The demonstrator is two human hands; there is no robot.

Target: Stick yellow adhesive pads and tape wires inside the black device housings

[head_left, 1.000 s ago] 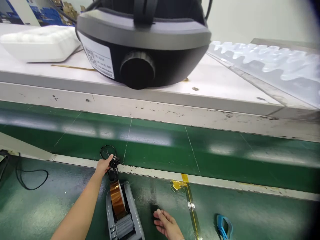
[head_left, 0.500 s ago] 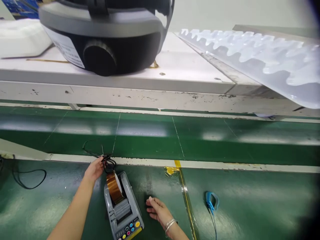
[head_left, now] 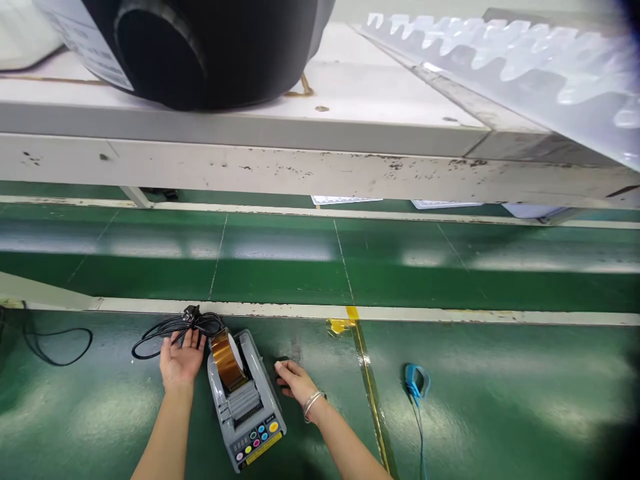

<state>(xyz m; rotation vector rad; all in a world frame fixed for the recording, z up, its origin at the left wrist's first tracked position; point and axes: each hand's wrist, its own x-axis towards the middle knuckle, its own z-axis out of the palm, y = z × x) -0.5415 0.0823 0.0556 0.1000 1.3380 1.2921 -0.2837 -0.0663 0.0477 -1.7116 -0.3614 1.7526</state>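
Note:
A grey electric tape dispenser (head_left: 274, 393) stands on the green floor between my hands. It carries a roll of amber tape (head_left: 226, 361) and has coloured buttons at its near end. My left hand (head_left: 181, 360) is palm up at the dispenser's left, fingers stretched out. Its fingertips touch or reach just under a bundled black power cord (head_left: 167, 327), whose plug points up. My right hand (head_left: 295, 381) hovers by the dispenser's right side, fingers loosely bent and apart, holding nothing.
A white bench (head_left: 280, 167) with a black-and-grey headset (head_left: 240, 53) and a wavy translucent plastic tray (head_left: 500, 73) overhangs the floor. A low white rail (head_left: 425, 315) runs behind the dispenser. A blue strap with a cord (head_left: 413, 383) lies right; another black cable (head_left: 55, 357) lies left.
My left hand has turned palm up and its fingers have straightened. The cord bundle now lies further left, spread beside the dispenser. My right hand has come closer to the dispenser's side.

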